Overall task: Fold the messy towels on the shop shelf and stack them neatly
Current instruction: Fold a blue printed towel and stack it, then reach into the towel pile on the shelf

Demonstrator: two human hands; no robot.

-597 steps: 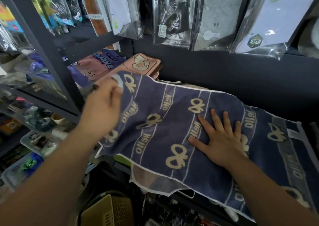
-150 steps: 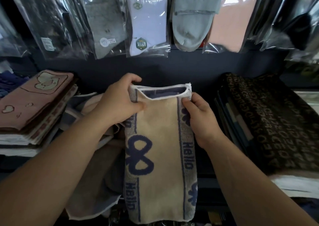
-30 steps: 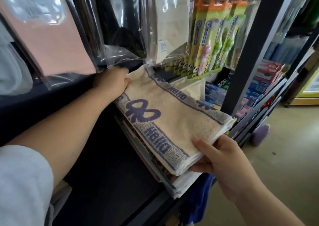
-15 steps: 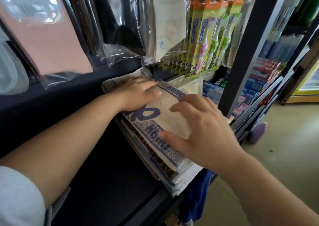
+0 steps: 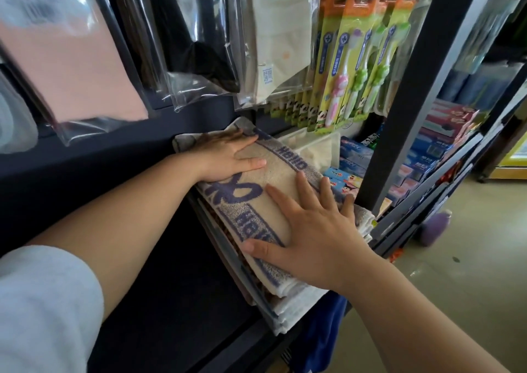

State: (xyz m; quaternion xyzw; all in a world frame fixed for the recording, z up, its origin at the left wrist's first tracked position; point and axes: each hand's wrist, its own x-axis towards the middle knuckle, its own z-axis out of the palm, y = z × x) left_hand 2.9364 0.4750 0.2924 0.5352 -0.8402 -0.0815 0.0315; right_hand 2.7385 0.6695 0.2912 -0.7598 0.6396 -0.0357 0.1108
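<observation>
Mid-frame, left hand (image 5: pixel 228 158) and right hand (image 5: pixel 313 241) press flat, fingers wide, on the folded towel (image 5: pixel 273 173). Smooth it softly; its back edge may stick out.

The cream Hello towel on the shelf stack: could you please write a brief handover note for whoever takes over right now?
Left hand: flat, fingers straight, pressing the far end of the cream Hello towel.
Right hand: flat, fingers spread, pressing its near end.
Done: this towel is folded and lies on top of the stack of folded towels on the dark shelf.
Left: lift both hands; no unfolded towels show here, so check along the shelf.
</observation>
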